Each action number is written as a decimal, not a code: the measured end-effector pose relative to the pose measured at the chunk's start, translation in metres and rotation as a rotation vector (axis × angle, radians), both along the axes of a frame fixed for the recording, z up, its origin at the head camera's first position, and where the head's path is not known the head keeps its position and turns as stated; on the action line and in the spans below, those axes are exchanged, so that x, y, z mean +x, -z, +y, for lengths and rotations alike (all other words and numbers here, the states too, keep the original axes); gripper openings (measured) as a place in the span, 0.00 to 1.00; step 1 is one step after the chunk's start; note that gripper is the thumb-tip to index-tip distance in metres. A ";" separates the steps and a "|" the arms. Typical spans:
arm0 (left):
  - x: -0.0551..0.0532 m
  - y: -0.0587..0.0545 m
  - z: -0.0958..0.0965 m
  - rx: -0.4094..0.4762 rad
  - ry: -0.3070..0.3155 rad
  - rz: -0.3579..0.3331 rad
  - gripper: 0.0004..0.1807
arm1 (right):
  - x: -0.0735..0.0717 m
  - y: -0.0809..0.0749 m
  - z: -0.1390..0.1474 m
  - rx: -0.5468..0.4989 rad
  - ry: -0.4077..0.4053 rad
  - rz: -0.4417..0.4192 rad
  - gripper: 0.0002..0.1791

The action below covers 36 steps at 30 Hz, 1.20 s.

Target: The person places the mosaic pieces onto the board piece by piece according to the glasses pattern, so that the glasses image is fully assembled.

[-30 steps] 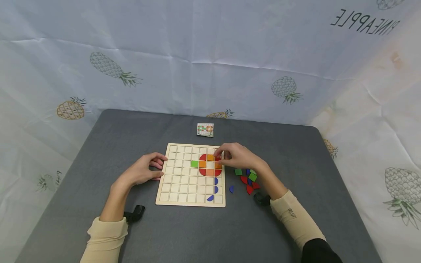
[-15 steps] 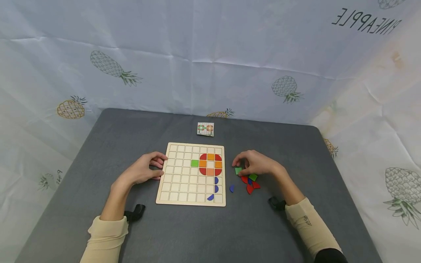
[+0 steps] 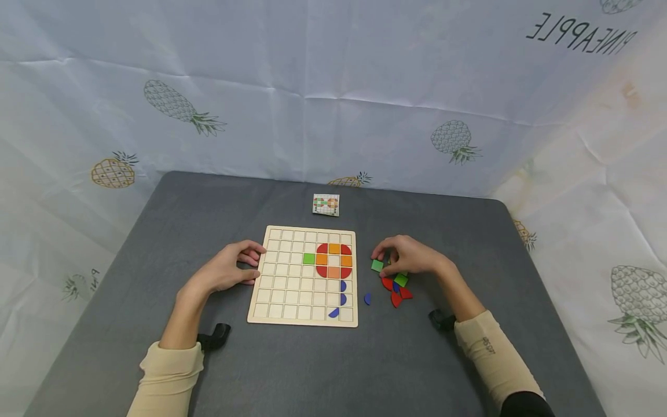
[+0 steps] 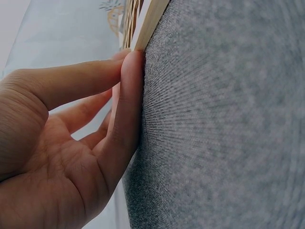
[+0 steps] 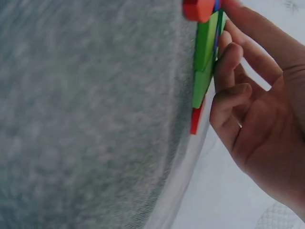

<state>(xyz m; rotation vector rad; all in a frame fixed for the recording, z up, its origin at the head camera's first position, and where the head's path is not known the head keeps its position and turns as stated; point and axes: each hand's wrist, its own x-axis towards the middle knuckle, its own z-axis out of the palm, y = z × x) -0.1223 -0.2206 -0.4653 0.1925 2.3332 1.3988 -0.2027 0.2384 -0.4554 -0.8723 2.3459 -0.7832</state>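
In the head view my left hand (image 3: 231, 266) rests its fingertips and thumb on the left edge of a wooden grid board (image 3: 281, 281). The left wrist view shows the fingertips (image 4: 131, 62) right at the board's edge (image 4: 150, 24). My right hand (image 3: 409, 255) pinches a green square tile (image 3: 377, 265) between thumb and index finger, right of the board. Below that hand lie red quarter-circle tiles (image 3: 396, 299), another green square tile (image 3: 400, 280) and a blue piece, partly covered. In the right wrist view, green tiles (image 5: 205, 45) lie beside the curled fingers.
The board bears red rounded pieces (image 3: 321, 272), orange squares (image 3: 334, 248), one green square (image 3: 309, 259) and blue half-circles (image 3: 343, 299). A loose blue half-circle (image 3: 367, 299) lies right of it. A small pattern card (image 3: 325, 204) lies behind the board on the grey table (image 3: 302, 370).
My right hand has left the board's red and orange pieces and moved right to the loose tiles. The green square has shifted slightly away from me with it. The left hand stays put.
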 end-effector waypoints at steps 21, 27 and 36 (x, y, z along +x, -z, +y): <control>0.000 0.001 -0.001 0.012 -0.001 -0.008 0.27 | -0.005 -0.001 -0.008 -0.047 -0.039 0.023 0.18; 0.000 0.001 0.000 0.011 -0.002 -0.007 0.26 | -0.008 -0.008 -0.029 -0.073 -0.060 0.037 0.19; 0.000 0.001 -0.001 -0.001 -0.007 -0.001 0.26 | -0.011 -0.017 -0.079 -0.076 -0.141 0.099 0.18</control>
